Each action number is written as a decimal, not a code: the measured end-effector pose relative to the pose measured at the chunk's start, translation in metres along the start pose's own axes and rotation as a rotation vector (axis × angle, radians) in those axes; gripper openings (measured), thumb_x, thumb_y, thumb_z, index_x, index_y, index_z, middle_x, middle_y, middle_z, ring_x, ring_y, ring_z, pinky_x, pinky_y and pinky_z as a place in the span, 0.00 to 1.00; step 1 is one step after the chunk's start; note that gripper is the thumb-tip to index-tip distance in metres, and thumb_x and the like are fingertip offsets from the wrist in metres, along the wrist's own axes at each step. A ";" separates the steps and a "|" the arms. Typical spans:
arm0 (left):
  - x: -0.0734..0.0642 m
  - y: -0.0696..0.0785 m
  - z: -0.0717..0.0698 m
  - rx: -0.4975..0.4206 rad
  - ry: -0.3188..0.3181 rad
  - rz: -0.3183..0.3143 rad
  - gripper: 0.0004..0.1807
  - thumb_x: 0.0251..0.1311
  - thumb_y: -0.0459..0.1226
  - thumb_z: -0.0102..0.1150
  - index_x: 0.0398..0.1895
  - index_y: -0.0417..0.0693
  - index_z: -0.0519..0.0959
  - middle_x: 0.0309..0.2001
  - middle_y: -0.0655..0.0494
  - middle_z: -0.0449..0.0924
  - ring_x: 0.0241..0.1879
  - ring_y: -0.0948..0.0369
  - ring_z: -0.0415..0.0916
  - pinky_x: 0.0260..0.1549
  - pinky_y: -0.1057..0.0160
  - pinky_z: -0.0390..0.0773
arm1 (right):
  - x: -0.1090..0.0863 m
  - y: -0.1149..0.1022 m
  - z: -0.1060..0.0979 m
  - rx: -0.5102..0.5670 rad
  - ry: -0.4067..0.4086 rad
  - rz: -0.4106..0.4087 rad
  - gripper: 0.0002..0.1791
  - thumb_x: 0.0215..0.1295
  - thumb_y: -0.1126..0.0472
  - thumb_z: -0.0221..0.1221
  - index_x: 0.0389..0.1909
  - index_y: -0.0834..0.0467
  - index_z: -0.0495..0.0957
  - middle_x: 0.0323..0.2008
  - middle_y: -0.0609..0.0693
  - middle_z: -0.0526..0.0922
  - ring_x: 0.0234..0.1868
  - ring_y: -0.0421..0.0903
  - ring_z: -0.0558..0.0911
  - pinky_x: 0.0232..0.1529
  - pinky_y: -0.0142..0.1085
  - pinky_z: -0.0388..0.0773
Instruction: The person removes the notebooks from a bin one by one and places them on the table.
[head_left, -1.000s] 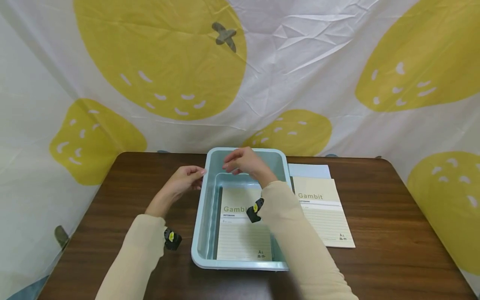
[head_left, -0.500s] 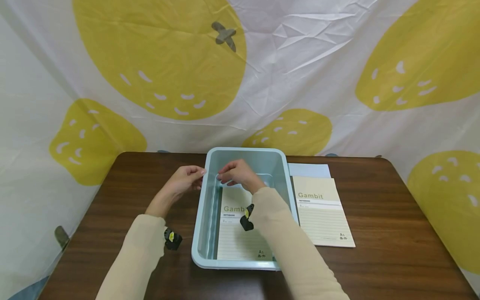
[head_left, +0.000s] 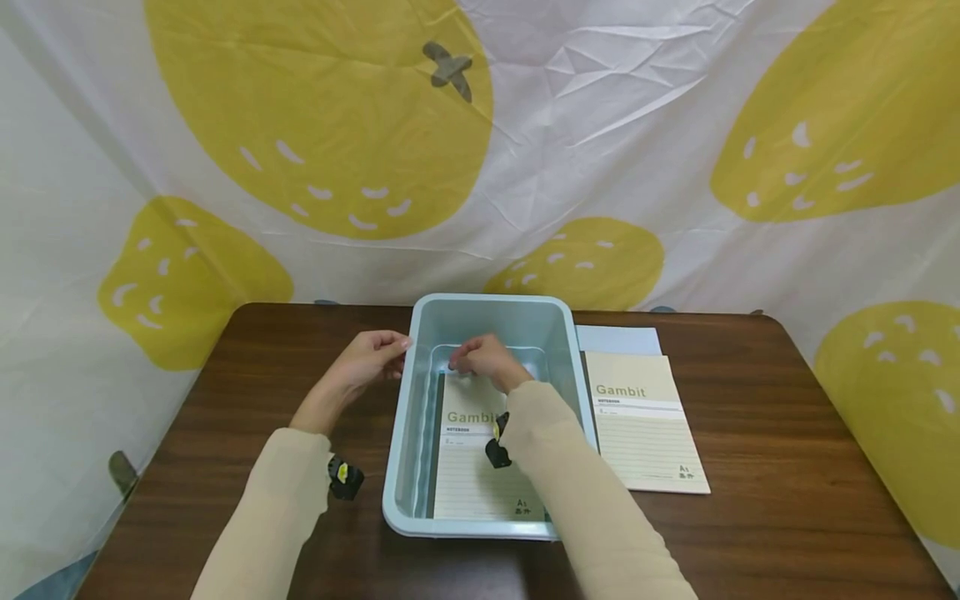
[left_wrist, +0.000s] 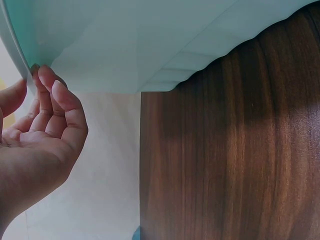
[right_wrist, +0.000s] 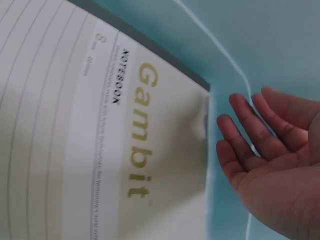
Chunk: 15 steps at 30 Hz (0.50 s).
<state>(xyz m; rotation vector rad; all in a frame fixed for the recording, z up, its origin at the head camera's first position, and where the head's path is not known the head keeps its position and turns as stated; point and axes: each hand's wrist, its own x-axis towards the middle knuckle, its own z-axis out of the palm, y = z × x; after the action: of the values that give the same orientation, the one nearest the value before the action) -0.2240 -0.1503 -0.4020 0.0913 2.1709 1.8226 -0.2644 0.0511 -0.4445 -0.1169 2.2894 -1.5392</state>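
Note:
A light blue plastic bin [head_left: 397, 450] stands on the wooden table. Inside it lies a cream notebook [head_left: 480, 475] marked "Gambit", dark spine to the left. My left hand [head_left: 367, 360] pinches the bin's left rim near the far corner; the left wrist view shows the thumb and fingertips at that rim. My right hand [head_left: 487, 358] is inside the bin at the notebook's far edge. In the right wrist view, its loosely bent fingers [right_wrist: 260, 135] hold nothing and lie just beyond the notebook's top edge.
To the right of the bin lies another "Gambit" notebook [head_left: 645, 442], with a pale blue-white sheet or book [head_left: 618, 340] partly under its far end. Behind the brown table [head_left: 780, 433] hangs a white cloth [head_left: 337, 275] with yellow fruit prints.
My right hand has moved down and nearer inside the bin, from its far wall toward the notebook's far edge. The left hand has stayed at the rim.

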 end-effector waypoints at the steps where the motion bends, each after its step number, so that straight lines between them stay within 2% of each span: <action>1: 0.000 0.000 0.000 0.000 0.000 0.000 0.16 0.67 0.36 0.47 0.44 0.26 0.72 0.28 0.52 0.73 0.26 0.61 0.71 0.30 0.64 0.75 | 0.002 0.003 0.000 -0.004 -0.013 -0.005 0.05 0.51 0.74 0.59 0.29 0.65 0.81 0.29 0.55 0.81 0.31 0.46 0.77 0.36 0.37 0.73; 6: 0.000 0.001 0.001 -0.007 -0.003 0.000 0.16 0.67 0.35 0.47 0.45 0.26 0.71 0.28 0.53 0.73 0.26 0.62 0.71 0.31 0.62 0.76 | 0.000 0.009 -0.001 -0.043 -0.030 0.017 0.05 0.53 0.68 0.62 0.32 0.63 0.81 0.34 0.53 0.80 0.38 0.46 0.75 0.44 0.38 0.71; 7: -0.001 0.001 0.000 -0.009 -0.004 -0.001 0.16 0.66 0.35 0.47 0.45 0.26 0.71 0.28 0.52 0.73 0.26 0.62 0.71 0.32 0.62 0.76 | -0.005 0.003 0.000 -0.060 -0.017 0.053 0.06 0.55 0.68 0.61 0.34 0.64 0.80 0.36 0.53 0.80 0.41 0.47 0.75 0.47 0.39 0.69; 15: -0.001 0.001 0.000 -0.007 -0.003 -0.004 0.16 0.66 0.36 0.47 0.45 0.26 0.71 0.29 0.51 0.72 0.27 0.61 0.71 0.34 0.60 0.76 | -0.013 0.000 0.000 -0.099 -0.005 0.062 0.10 0.59 0.67 0.56 0.40 0.67 0.79 0.40 0.54 0.79 0.43 0.47 0.73 0.48 0.39 0.68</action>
<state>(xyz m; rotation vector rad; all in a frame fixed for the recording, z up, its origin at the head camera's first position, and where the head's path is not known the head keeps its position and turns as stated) -0.2234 -0.1504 -0.4004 0.0880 2.1605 1.8262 -0.2522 0.0548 -0.4406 -0.0749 2.3430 -1.3939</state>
